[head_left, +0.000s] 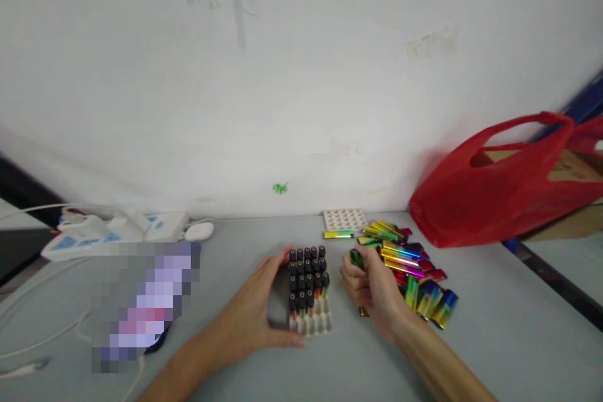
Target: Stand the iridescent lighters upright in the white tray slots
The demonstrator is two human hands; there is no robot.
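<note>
Forearms (183, 361) reach in from the near edge over a grey table (339, 377). Left hand (252, 311) spread, thumb and fingers bracketing the left side of a pale tray (311, 326); thumb at near edge, fingertips at far-left corner, pressure can't be told. Tray sits near centre: black-topped tubes (308, 264) stand in its far and middle rows, bare sockets show at the near end. Right hand (370, 289) curled closed around a single tube (357, 257), dark green end up, just right of the tray. Loose pile of shiny multicoloured tubes (400, 257) right of and beyond that hand. Second tray (343, 218) far, by the wall (301, 138); lone yellow-green tube (336, 235) just nearer. Far right: red bag (490, 195). Far left: white power strip (164, 226); pixelated object (146, 301) nearer, details hidden.
</note>
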